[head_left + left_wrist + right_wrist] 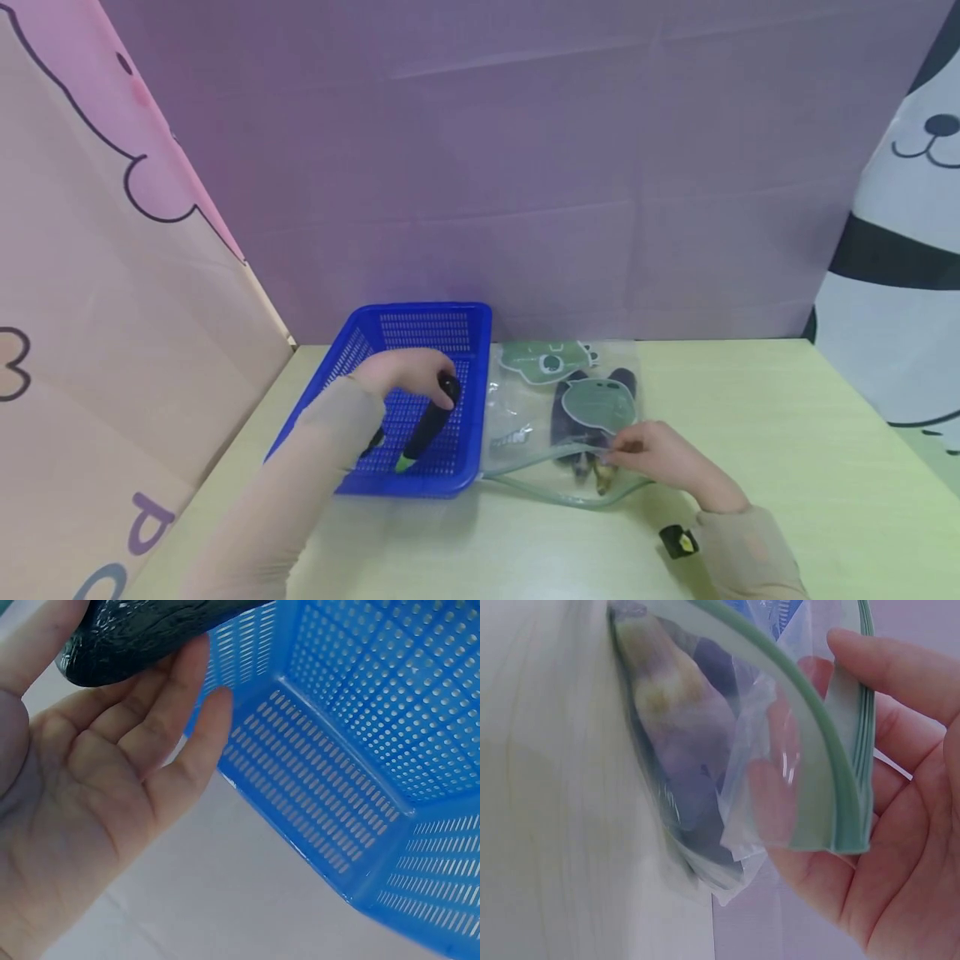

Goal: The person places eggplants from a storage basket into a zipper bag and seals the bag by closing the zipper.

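Note:
In the head view my left hand (412, 372) reaches into a blue plastic basket (486, 392) and grips a long, dark eggplant (429, 429) with a green tip pointing down. In the left wrist view, the glossy blunt end of that eggplant (135, 637) lies between thumb and fingers. My right hand (660, 454) pinches the green-edged mouth of a clear zip bag (510, 408); the mouth gapes. Purple eggplants (558, 417) with tan stem ends lie inside the bag. In the right wrist view, the fingers show through the plastic behind the green zip strip (832, 772).
Another dark piece (375, 442) in the basket is mostly hidden by the left sleeve. A small black object (678, 542) with a yellow mark is by the right cuff. The pale table (787, 433) ends at a purple backdrop (525, 167); printed panels flank both sides.

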Tool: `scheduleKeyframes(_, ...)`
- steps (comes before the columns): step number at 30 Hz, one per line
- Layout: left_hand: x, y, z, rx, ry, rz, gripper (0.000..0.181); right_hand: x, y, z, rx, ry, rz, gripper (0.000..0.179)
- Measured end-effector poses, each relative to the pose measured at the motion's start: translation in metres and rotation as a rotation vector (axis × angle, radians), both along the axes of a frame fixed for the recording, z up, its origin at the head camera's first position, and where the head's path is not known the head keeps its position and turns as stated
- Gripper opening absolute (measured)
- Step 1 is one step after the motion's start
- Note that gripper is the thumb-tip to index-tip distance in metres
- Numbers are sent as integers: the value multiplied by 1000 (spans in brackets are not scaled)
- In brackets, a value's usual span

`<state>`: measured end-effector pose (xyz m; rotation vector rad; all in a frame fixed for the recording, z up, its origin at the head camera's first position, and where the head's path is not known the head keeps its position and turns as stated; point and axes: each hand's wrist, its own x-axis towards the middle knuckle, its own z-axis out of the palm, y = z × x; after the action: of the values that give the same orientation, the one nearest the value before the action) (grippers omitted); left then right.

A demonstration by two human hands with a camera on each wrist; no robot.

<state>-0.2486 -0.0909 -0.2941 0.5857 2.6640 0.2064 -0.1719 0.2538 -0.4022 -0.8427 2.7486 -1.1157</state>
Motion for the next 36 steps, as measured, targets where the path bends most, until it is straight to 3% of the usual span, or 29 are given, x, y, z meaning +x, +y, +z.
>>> scheduleKeyframes(5,-4,-9,2,65,40,28,51,0,0,-1,7,1,-3,14)
scheduleKeyframes(15,-10,-28,-1,241,79,157,62,-1,0,-1,12,-10,-10,16)
scheduleKeyframes(24,-12,-38,-3,505,-12,344,43,-1,0,-1,15,-14,-20,16)
scheduleKeyframes(29,-10,-47,-3,584,-26,401,42,-1,0,-2,15,-15,-23,16)
scheduleKeyframes(36,-6,-63,-5,690,-23,433,41,-1,0,-3,16,-23,-23,18)
